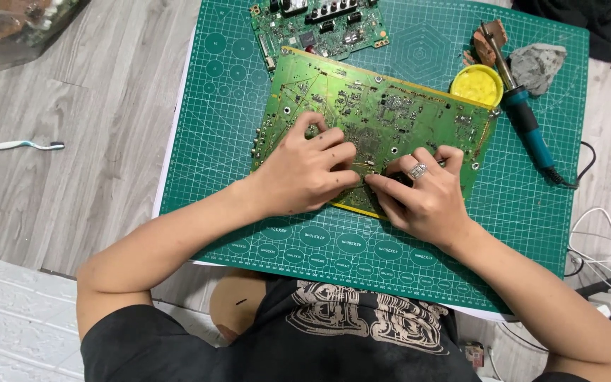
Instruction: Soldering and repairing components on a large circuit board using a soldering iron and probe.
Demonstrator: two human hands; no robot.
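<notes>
Both hands down on large yellow-green circuit board (383, 117), lying flat mid green cutting mat (518, 205). Left hand (304, 173) curled, fingers pressed on board, nothing visibly held. Right hand (422, 194), ring on one finger, fingers bent, tips meeting left's at board's near edge; whether pinching a part, could not tell. Smaller green board (319, 28) beyond. Soldering iron (525, 120) and yellow tin (476, 85) at right.

You have a large yellow-green circuit board (380, 117) lying flat and slightly tilted on the green mat, centre of the frame, its component-studded face up, near edge hidden under your hands.
</notes>
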